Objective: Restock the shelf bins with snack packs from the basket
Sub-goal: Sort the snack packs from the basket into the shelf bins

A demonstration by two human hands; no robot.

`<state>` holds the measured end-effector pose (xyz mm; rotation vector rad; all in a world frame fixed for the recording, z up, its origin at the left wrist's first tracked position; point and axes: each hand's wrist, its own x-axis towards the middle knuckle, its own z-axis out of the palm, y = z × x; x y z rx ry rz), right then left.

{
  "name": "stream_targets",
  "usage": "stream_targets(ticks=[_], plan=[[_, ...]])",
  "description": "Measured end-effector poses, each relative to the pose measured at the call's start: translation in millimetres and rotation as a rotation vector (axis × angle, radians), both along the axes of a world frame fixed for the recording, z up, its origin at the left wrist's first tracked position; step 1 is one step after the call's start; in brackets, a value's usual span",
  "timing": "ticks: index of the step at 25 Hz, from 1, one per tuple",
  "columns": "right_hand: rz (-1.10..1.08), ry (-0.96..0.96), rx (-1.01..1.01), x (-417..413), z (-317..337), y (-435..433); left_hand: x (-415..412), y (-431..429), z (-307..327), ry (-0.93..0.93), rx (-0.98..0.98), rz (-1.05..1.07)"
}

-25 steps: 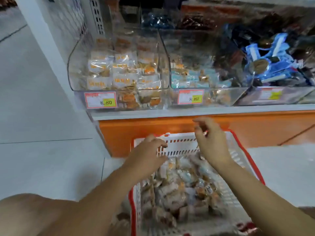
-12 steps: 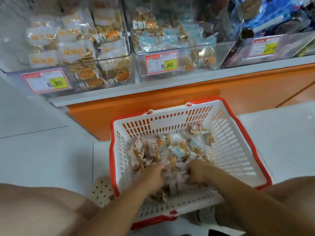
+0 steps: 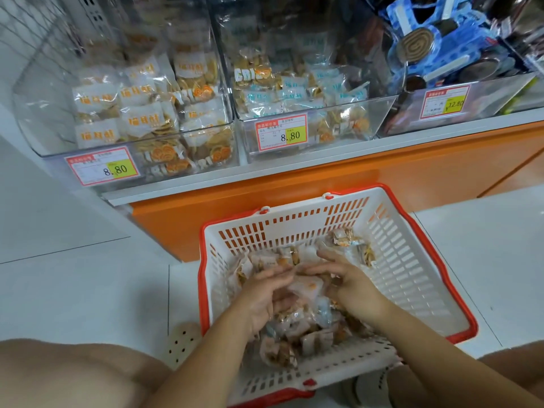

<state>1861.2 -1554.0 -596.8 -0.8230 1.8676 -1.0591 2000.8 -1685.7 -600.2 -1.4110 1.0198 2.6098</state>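
left hand (image 3: 263, 294) grips snack packs (image 3: 306, 290) | right hand (image 3: 351, 287) grips same bunch | inside basket (image 3: 435, 254)

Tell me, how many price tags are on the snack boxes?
3. One price tag is on the left bin, one on the middle bin, and one on the right bin. Others may sit out of view further right.

Snack packs (image 3: 306, 343) in the basket (image 3: 412, 260) are blurred, and the price tags' (image 3: 281, 132) small print is illegible.
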Motion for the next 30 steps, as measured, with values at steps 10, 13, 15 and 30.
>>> stream_targets(ticks=[10,13,15,30], plan=[[-0.459,-0.441,-0.064,-12.5,-0.6,-0.3,0.9,4.6,7.1,0.103,-0.132,0.040],[-0.496,-0.464,-0.076,-11.3,0.1,-2.7,1.9,6.3,7.5,0.135,-0.070,0.022],[-0.517,-0.549,-0.089,-10.5,-1.0,-4.5,1.3,9.6,6.6,0.129,-0.054,0.011],[-0.349,-0.620,-0.105,5.2,9.7,-3.6,7.1,7.7,11.8,0.099,-0.204,0.031]])
